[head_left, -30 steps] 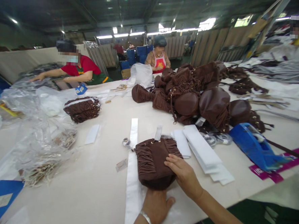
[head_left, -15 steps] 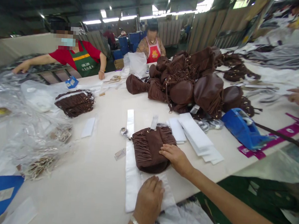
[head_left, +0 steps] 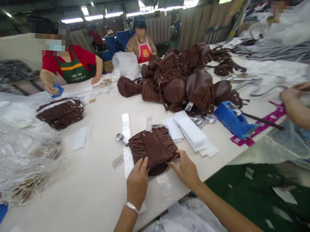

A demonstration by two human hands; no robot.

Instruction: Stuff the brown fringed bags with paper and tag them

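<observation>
A brown fringed handbag (head_left: 154, 145) lies on the white table, a clear tag standing out from its top. My left hand (head_left: 137, 179), with a silver bracelet at the wrist, grips the bag's near left edge, fingers on top. At the near right corner, my right hand (head_left: 187, 168) pinches the bag's edge between thumb and fingers. Partly beneath the bag runs a white paper strip (head_left: 126, 128). A small wrapped round piece (head_left: 119, 137) hangs at its left side, close to a clear packet (head_left: 118, 161).
Beyond the bag is a heap of brown bags (head_left: 178, 82). White folded sheets (head_left: 191, 130) and a blue tape dispenser (head_left: 233, 117) lie to the right. Plastic bags (head_left: 17, 139) cover the left side. Co-workers stand across the table; another person's hands (head_left: 295, 100) are at the right.
My left hand has moved from the table up onto the bag's left edge. My right hand has shifted from its front to the right corner. The view has turned rightward.
</observation>
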